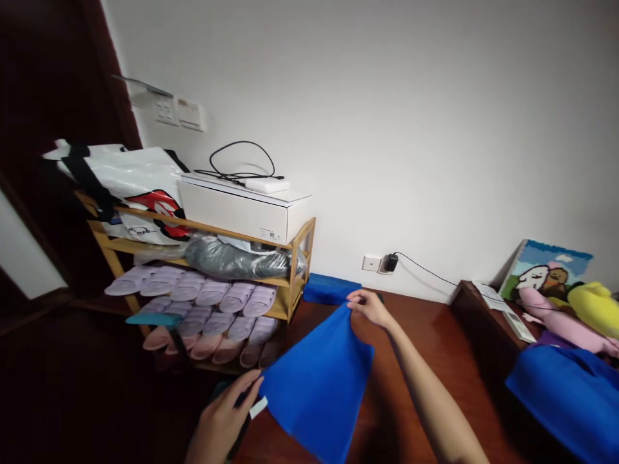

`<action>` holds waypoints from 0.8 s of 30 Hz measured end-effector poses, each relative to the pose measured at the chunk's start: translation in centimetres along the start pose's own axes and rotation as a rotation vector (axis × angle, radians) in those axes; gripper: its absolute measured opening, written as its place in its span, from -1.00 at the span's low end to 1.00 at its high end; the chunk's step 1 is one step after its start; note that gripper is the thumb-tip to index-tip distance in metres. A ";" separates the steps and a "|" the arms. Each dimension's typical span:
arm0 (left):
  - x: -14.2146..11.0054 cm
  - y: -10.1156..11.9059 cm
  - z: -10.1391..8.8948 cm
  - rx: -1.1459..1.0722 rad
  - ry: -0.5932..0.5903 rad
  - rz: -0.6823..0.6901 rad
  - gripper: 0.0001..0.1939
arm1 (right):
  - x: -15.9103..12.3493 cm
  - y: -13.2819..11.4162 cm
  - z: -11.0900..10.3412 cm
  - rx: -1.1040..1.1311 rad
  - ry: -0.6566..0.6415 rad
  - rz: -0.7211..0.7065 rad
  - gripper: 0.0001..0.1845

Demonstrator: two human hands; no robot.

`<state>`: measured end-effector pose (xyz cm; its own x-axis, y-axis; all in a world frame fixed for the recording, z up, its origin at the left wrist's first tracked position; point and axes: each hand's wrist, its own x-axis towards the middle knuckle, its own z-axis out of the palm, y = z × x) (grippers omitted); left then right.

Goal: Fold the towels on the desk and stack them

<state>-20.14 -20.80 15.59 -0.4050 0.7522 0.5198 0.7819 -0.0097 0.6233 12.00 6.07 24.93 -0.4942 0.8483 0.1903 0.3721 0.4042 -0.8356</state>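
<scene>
A blue cloth [322,380] hangs stretched between my two hands over the reddish-brown wooden surface [416,341]. My left hand [227,412] pinches its left corner, close to a small white tag [258,408]. Farther off, my right hand [370,307] grips the upper corner between thumb and fingers. The lower part of the cloth drapes freely toward me. Just behind my right hand, a folded blue cloth [329,288] lies at the wall end of the surface.
On the left, a wooden rack [293,277] holds slippers [236,296], a white box [232,206] and a white bag [140,177]. Stuffed toys [556,309] and more blue fabric [565,393] are at right. A black plug [391,261] sits in the wall socket.
</scene>
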 end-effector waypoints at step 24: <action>14.5 18.8 10.0 -0.495 -0.409 0.225 -0.56 | -22.4 4.0 -15.5 0.244 0.628 0.047 -0.50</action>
<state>-6.54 -3.49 28.99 0.0301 0.8843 0.4659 0.4775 -0.4222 0.7705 36.74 -6.04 25.30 0.0959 0.9309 0.3525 0.1573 0.3355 -0.9288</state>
